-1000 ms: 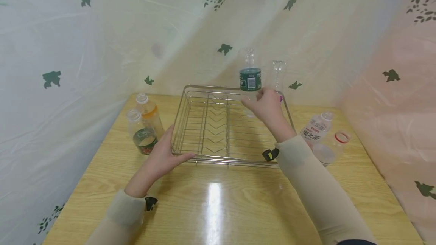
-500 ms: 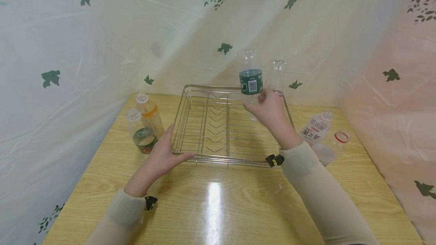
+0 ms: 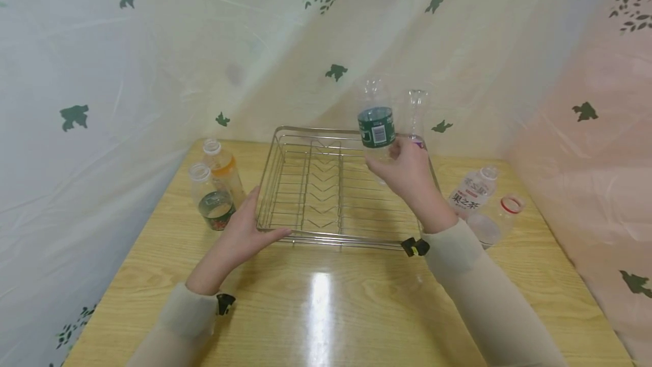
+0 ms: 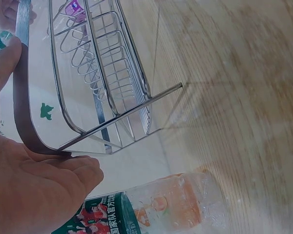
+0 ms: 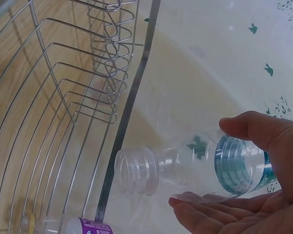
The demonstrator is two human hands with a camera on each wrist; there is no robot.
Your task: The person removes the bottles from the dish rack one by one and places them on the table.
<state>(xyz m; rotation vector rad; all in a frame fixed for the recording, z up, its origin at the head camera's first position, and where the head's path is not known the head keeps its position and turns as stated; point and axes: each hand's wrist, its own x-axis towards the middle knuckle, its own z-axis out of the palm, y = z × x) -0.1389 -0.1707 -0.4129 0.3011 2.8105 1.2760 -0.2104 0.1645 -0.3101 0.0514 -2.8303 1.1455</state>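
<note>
My right hand (image 3: 407,171) grips a clear plastic bottle (image 3: 378,128) with a green label, held upside down over the right back part of the wire dish rack (image 3: 351,240). In the right wrist view, thumb and fingers lie on opposite sides of the bottle, and its uncapped mouth (image 5: 136,171) faces the rack. My left hand (image 3: 244,234) rests against the rack's front left corner, thumb along the front rim and fingers along the left side. A second clear bottle (image 3: 416,111), with a purple label (image 5: 92,227), stands upside down at the rack's back right corner, partly hidden by my right hand.
Two uncapped bottles, one orange-banded (image 3: 224,169) and one green-labelled (image 3: 216,205), stand left of the rack. To its right are a bottle with a printed label (image 3: 472,190) and one with a red-rimmed mouth (image 3: 511,205). A patterned curtain (image 3: 168,61) hangs behind the wooden table (image 3: 265,310).
My right hand has brought the green-labelled bottle slightly down and toward me, with a small shift to the right. The left hand and the rack stay in place.
</note>
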